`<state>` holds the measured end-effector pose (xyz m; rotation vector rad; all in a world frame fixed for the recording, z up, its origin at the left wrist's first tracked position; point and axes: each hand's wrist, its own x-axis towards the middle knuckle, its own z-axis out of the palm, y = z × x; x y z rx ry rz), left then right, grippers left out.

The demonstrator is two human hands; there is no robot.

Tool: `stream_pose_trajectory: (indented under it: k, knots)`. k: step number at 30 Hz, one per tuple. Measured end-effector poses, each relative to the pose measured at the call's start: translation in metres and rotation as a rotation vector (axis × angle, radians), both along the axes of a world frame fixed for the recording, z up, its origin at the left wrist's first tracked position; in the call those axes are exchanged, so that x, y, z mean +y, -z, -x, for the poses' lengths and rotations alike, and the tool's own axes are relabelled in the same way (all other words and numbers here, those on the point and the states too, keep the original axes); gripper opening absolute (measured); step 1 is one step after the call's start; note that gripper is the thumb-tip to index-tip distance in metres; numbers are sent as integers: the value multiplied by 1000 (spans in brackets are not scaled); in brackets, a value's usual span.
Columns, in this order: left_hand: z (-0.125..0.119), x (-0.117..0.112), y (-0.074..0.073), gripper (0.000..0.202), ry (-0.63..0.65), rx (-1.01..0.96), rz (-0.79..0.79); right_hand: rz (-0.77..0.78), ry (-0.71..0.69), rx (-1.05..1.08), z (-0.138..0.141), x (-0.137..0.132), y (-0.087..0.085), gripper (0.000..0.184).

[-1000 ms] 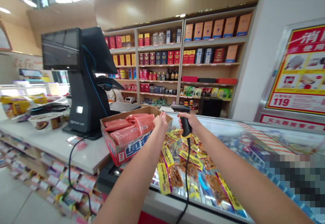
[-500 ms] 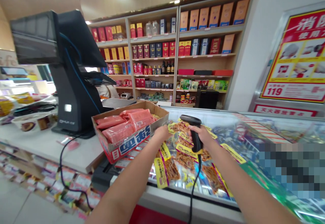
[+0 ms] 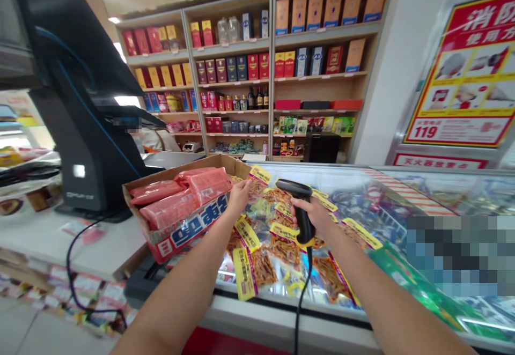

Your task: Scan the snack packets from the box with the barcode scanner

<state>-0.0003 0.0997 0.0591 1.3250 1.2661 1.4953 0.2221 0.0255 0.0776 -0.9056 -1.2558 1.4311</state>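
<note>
Black pistol-shaped scanner (image 3: 306,227) fills the right hand (image 3: 316,213).

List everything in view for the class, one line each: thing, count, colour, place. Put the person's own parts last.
Glass counter: one, clear, centre to right
White counter: one, white, left
Terminal: one, black, on white counter
Carton: one, red and blue, left of centre
Pink packages: several, pink, in carton
Snack packets: many, yellow-labelled, on glass counter
Held packet: one, yellow-labelled, at carton's right end
Scanner: one, black and yellow, centre
Cables: two, black, at scanner and left
Green packaging: count unclear, green, lower right
Shelving: three bays, pale wood, background
Shelved goods: many, mixed colours, background
Poster: one, red, yellow, white, right
Left grip: one, bare, on held packet
Right grip: one, bare, on scanner
</note>
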Motion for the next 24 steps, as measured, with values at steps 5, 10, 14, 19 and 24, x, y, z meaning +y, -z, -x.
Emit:
stream_pose_trajectory:
  k: [5, 10, 14, 19, 24]
  knots:
    - [-14, -5, 2, 19, 202, -544, -32, -36, -69, -31, 1, -5, -2, 25]
    - [-17, -6, 4, 10, 256, -657, -61, -51, -90, -40, 3, -9, -4, 22]
    - [-12, -5, 4, 5, 163, -698, 60, -53, -69, -1, 1, -9, -5, 23]
    - [-11, -15, -3, 18, 433, -776, 271, -20, -113, 112, 3, -13, -7, 25]
    - [-39, -34, -4, 8, 673, -647, 367, 23, -79, 167, 11, -15, -3, 30]
